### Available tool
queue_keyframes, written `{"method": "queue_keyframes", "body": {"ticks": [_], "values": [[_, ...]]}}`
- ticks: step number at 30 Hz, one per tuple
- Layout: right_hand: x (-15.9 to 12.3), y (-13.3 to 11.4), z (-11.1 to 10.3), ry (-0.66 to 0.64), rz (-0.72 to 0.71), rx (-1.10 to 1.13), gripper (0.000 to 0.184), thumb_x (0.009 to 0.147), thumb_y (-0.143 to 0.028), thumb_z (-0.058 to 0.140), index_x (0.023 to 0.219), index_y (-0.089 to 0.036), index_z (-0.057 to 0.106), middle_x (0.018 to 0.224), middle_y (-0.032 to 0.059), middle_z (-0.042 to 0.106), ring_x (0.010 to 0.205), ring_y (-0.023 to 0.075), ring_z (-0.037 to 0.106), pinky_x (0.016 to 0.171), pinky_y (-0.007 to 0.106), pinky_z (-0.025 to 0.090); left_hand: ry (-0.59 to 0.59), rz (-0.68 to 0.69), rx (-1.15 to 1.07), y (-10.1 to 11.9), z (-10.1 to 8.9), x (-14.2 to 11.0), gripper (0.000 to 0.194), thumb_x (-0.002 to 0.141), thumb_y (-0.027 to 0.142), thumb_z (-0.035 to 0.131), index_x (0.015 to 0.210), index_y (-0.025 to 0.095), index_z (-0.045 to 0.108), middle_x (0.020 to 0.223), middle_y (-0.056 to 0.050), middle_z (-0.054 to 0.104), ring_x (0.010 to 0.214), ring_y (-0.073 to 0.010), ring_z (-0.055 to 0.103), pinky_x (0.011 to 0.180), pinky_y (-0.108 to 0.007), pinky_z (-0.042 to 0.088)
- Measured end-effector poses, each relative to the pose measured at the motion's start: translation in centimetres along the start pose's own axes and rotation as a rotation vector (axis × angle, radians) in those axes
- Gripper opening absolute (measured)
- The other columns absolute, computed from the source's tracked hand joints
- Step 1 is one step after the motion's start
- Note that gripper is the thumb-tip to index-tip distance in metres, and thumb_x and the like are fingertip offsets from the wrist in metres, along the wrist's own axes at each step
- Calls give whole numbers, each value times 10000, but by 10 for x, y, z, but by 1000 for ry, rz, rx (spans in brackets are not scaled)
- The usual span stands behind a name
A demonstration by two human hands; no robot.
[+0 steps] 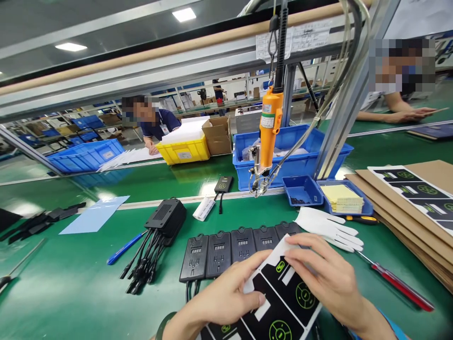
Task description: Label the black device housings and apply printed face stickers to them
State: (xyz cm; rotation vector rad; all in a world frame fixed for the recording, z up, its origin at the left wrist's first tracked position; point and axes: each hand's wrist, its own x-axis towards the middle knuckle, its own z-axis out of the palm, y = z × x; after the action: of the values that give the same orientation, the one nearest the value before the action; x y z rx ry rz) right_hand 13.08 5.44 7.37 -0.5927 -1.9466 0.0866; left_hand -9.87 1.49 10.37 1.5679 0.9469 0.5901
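My left hand and my right hand both grip a sheet of black labels with green circle marks, held low over the green table. The left thumb presses the sheet's near part; the right fingers pinch its upper corner. Just beyond the sheet lies a row of several black controller units with small displays, side by side, cables trailing toward me.
An orange electric screwdriver hangs above the belt. White gloves, a red-handled screwdriver, blue bins, a black device with cables, a blue pen and cardboard sheets surround me. Other people work beyond.
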Motion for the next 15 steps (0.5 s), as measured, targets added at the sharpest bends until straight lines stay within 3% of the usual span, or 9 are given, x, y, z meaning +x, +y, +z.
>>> {"method": "queue_keyframes", "body": {"ticks": [2, 5, 8, 11, 13, 15], "values": [[-6, 0, -3, 3, -154, -29, 260, 847, 39, 578, 1000, -146, 678, 972, 100, 667, 935, 216, 606, 797, 382, 520, -21, -30, -185, -5, -5, 0, 736, 773, 111, 648, 1434, 323, 406, 1109, -6, 639, 1004, -182, 593, 867, -283, 482], [-16, -2, -8, -105, -263, -22, 313, 874, 31, 513, 1102, -114, 671, 907, 93, 691, 895, 213, 602, 796, 403, 501, -57, -137, -316, -9, -13, -1, 822, 723, 130, 727, 1446, 301, 377, 838, 32, 614, 711, -112, 561, 663, -206, 460], [-20, -2, -8, -136, -245, -33, 308, 894, 14, 487, 1104, -122, 667, 878, 82, 695, 846, 201, 601, 748, 383, 503, -36, -183, -267, -7, -13, -2, 779, 706, 159, 757, 1402, 291, 432, 829, 35, 605, 706, -114, 548, 659, -210, 451], [-15, 1, -1, -53, -158, -2, 282, 851, 43, 542, 1029, -133, 671, 831, 77, 661, 762, 186, 587, 640, 334, 498, -12, -136, -156, -4, -7, 0, 551, 781, 226, 714, 1297, 261, 525, 931, 3, 624, 786, -134, 555, 699, -225, 451], [-11, 1, 3, -30, -109, 36, 277, 835, 49, 559, 1002, -144, 667, 803, 67, 648, 722, 179, 583, 602, 315, 494, -8, -116, -107, -4, -2, 4, 375, 852, 338, 661, 1196, 214, 579, 810, 17, 587, 691, -112, 505, 622, -201, 414], [-9, 0, 4, -37, -116, 47, 267, 847, 31, 553, 1008, -151, 665, 794, 61, 660, 704, 177, 587, 596, 315, 490, 23, -143, -120, -7, 2, 11, 355, 889, 504, 585, 1008, 171, 613, 657, 48, 488, 568, -88, 421, 536, -187, 364]]}}
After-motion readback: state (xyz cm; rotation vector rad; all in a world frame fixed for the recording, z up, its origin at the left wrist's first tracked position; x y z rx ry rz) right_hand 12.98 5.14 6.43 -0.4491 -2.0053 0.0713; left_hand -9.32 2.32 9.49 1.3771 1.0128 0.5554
